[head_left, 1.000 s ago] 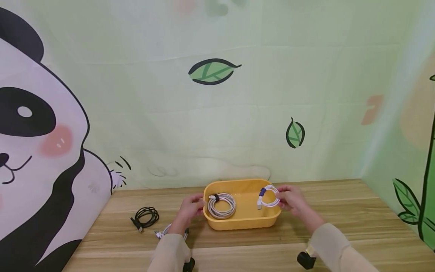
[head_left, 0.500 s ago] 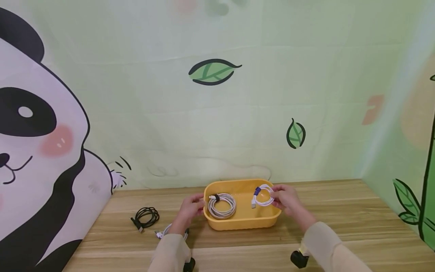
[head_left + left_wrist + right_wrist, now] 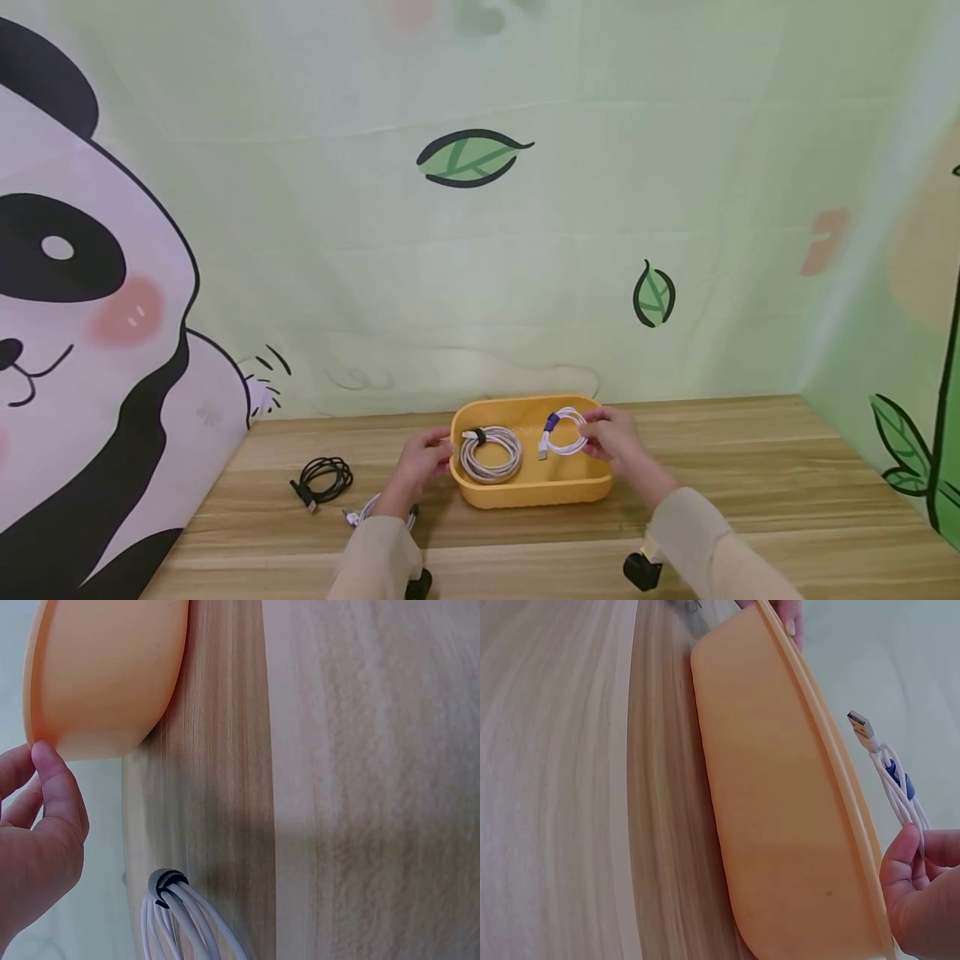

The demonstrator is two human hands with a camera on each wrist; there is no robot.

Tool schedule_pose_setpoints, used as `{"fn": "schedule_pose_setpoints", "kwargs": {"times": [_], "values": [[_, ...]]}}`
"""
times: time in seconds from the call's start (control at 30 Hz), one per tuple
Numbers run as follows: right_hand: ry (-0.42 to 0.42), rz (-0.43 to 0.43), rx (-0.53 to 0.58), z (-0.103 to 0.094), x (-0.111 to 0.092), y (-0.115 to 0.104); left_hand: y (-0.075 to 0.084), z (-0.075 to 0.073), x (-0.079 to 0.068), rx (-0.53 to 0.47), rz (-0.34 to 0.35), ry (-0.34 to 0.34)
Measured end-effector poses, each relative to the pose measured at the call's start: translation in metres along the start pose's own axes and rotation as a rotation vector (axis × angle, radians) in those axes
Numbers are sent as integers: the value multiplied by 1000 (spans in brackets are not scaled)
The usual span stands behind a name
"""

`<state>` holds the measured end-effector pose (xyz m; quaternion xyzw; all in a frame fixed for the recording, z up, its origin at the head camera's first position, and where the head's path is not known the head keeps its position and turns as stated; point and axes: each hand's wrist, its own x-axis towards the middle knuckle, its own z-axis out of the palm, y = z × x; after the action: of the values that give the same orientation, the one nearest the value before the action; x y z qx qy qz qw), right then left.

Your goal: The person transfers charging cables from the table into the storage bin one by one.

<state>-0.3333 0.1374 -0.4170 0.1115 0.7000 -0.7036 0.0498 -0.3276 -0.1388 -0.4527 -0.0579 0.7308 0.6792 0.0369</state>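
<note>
Left hand (image 3: 417, 460): at the nine o'clock end of the yellow tray (image 3: 536, 497), thumb and fingers pinched on the rim (the left wrist view bears this out). Right hand (image 3: 617, 439): at the tray's three o'clock end, thumb and fingertips clamped on a coiled white cable (image 3: 895, 795). I find that cable held up over the right half of the tray, above the rim, its blue tie (image 3: 552, 422) towards ten o'clock of the coil and its metal USB plug (image 3: 861, 724) hanging towards seven. Whether the right hand also touches the rim, I cannot tell.

Inside the tray, towards nine o'clock, lies a thicker greyish cable (image 3: 491, 477), coiled and bound near its top by a black strap (image 3: 480, 436). The tray sits level on the wood-grain table (image 3: 525, 554).

Taking the tray as the dial, with twelve at the backdrop (image 3: 570, 250), a black cable (image 3: 347, 478) lies coiled well apart, just below nine. A second white cable lies nearer, towards eight (partly covered by the left forearm), with a dark band (image 3: 168, 883) gathering its strands. Both sleeves are cream. A printed panda (image 3: 142, 308) occupies the wall towards ten o'clock.
</note>
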Motion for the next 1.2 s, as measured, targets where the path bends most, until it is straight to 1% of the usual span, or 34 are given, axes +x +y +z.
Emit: {"fn": "schedule_pose_setpoints", "kwargs": {"times": [0.13, 0.23, 0.27, 0.37, 0.47, 0.5, 0.67, 0.87, 1.2], "values": [[21, 8, -14, 6, 2, 2, 0, -1, 0, 2, 2, -3], [27, -1, -22, 9, 3, 5, 0, -2, 1, 6, -4, 0], [17, -15, -8, 10, 4, 6, 0, -2, 1, 7, -5, 0], [11, -20, 2, 13, 3, 7, 0, -2, 2, 16, -10, 2], [16, 3, 6, 16, 4, 7, 0, -2, 2, 21, -11, 1], [25, 24, -5, 17, 5, 6, 0, -2, 1, 22, -12, 0], [27, 35, 11, 20, 11, 9, 0, -1, 3, 18, -11, 2], [60, 61, -4, 24, 17, 13, 1, -1, 2, 34, -19, 5], [77, 53, 15, 28, 25, 18, 1, -1, 0, 28, -19, 3]]}}
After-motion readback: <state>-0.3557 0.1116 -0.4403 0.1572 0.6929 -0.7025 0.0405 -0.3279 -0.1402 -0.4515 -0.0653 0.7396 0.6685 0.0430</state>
